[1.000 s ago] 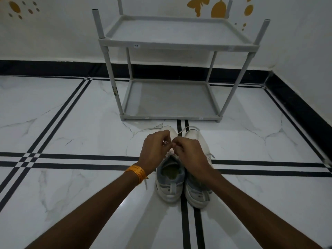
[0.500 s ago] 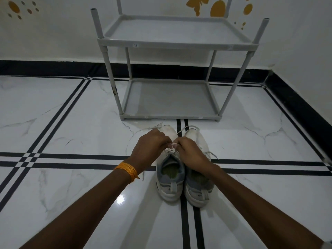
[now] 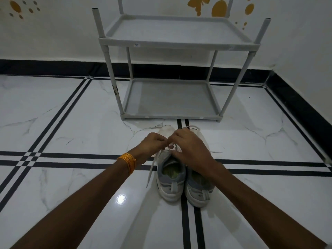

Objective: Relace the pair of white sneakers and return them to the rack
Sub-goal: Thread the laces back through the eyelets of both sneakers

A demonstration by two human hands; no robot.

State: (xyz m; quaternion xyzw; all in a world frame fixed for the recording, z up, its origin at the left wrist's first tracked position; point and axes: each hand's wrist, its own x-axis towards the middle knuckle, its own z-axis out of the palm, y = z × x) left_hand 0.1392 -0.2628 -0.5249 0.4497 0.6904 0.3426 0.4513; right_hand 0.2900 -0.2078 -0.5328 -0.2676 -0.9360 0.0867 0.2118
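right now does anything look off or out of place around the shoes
Only loose white laces: one end trails onto the floor left of the left white sneaker, another sticks out beside the right one. The grey plastic rack stands straight.

You find no text you can actually read here. The rack point(image 3: 177, 44) carries a small white sticker point(image 3: 136, 45) on the front rail of its top shelf, with a mark that may be digits, but it is too small and blurred for you to make out. Two more tiny stickers point(image 3: 147, 116) sit on the front rail of the bottom shelf, equally illegible. The sneakers point(image 3: 181, 184) show no brand or lettering you can read from this view.
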